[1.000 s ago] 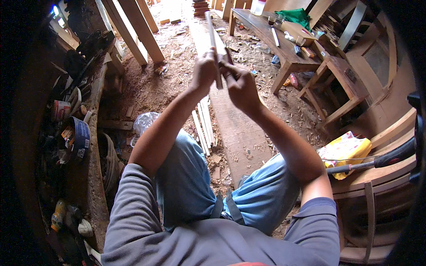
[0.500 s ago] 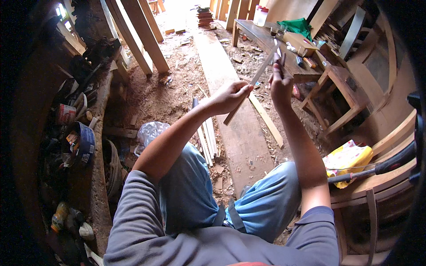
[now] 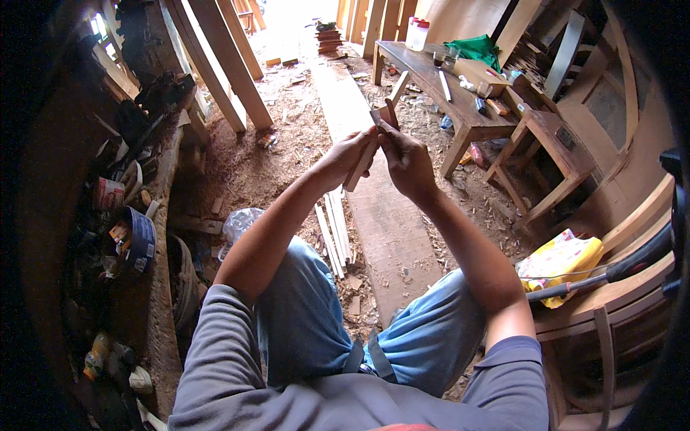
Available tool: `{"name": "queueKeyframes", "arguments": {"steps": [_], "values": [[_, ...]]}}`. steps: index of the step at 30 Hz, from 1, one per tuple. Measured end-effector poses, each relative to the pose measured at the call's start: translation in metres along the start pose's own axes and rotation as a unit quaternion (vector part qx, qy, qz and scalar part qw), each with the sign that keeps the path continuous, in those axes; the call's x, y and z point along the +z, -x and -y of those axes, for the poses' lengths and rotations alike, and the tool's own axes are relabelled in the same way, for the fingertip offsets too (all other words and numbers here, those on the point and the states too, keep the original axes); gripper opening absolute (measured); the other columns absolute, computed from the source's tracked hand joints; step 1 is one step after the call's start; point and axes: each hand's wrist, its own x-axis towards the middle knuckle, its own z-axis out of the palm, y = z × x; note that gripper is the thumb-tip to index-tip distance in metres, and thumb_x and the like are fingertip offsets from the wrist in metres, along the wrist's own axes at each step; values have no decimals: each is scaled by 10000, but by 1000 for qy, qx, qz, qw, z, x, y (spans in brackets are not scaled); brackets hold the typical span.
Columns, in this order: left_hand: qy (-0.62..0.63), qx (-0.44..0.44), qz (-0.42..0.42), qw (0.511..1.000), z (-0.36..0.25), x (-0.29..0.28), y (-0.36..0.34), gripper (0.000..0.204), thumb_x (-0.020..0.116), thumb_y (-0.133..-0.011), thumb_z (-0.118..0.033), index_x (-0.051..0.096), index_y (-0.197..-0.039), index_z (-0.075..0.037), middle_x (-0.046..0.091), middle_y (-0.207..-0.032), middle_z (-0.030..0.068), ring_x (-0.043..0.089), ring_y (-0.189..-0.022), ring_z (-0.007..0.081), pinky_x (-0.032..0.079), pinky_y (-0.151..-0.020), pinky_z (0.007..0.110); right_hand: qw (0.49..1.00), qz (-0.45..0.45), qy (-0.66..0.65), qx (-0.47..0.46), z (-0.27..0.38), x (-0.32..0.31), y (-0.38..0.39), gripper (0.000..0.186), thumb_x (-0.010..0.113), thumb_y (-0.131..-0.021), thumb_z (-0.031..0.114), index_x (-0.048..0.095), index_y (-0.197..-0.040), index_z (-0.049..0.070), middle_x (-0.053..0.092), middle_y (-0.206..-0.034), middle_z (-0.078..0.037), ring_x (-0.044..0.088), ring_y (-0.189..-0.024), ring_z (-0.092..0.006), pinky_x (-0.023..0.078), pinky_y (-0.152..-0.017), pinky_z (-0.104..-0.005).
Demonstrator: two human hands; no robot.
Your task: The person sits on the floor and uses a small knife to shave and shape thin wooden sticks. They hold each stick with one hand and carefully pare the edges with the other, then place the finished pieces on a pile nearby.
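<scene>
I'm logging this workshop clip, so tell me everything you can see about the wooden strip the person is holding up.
The wooden strip is a short, flat, pale slat of bare wood, held tilted in front of the person above the sawdust-covered floor. The left hand grips its lower part, while the right hand pinches its upper end, which looks angled. Its finish and far face cannot be made out.

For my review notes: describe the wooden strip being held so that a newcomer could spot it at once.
Start at the long pale plank lying on the sawdust floor ahead of the knees. Above it, the left hand and right hand meet around a short wooden strip. Unlike the bundle of thin slats lying on the floor, it is lifted and tilted.
</scene>
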Motion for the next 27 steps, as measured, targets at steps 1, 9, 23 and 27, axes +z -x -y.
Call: {"name": "queueKeyframes", "arguments": {"steps": [1, 9, 23, 27], "values": [[21, -4, 13, 1000, -1, -1, 1, 418, 421, -1050, -501, 586, -983, -123, 538, -701, -15, 535, -590, 105, 493, -528, 286, 998, -5, 47, -46, -1, -7, -3, 340, 556, -1006, 183, 609, -1317, 58, 670, -837, -247, 687, -732, -329, 527, -631, -426], [165, -73, 157, 971, -7, -3, 2, 396, 417, -1053, -496, 549, -953, -136, 442, -629, -45, 425, -524, 85, 407, -533, 261, 984, -11, 178, 27, -11, -39, -8, 328, 582, -989, 219, 645, -1299, 131, 679, -994, -243, 678, -863, -404, 532, -723, -452], [77, -70, 171, 980, -20, -16, 10, 360, 527, -1005, -514, 555, -938, -162, 469, -689, -67, 477, -598, 66, 466, -570, 263, 976, -16, 200, -90, -6, -36, -12, 298, 597, -931, 156, 672, -1219, 156, 663, -868, -186, 666, -688, -360, 537, -602, -458], [-27, -41, 167, 985, -21, -16, 16, 332, 540, -1012, -469, 592, -997, -142, 481, -687, -67, 497, -600, 67, 493, -582, 272, 979, -26, 200, 4, -5, -40, -11, 371, 618, -917, 158, 656, -1285, 177, 672, -944, -194, 674, -766, -359, 549, -677, -445]]}}
